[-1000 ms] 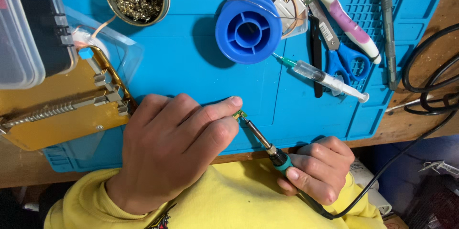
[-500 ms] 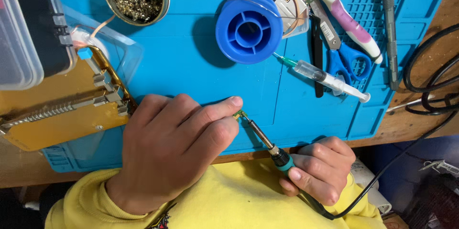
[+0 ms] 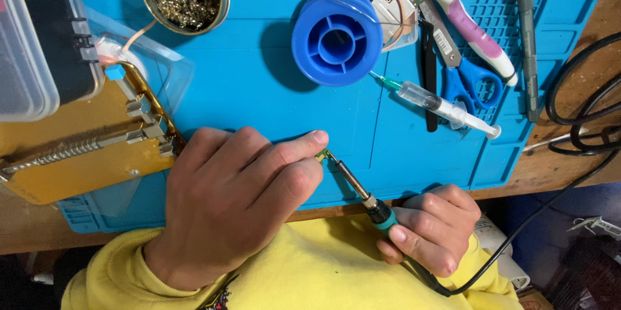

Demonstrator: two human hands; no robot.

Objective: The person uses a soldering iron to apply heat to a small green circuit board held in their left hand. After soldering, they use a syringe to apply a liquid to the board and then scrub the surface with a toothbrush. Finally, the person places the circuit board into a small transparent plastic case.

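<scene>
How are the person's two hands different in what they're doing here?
The left hand lies palm down with its fingers stretched out, pinching a tiny gold part at the fingertips; the right hand is curled into a fist around the handle of a soldering iron. The left hand lies over the blue mat, the right hand sits off its near edge. Both meet at the part, which the iron's tip reaches.

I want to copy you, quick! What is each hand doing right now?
Left hand: fingers pinch a tiny gold part on the blue mat.
Right hand: closed around the soldering iron.
</scene>
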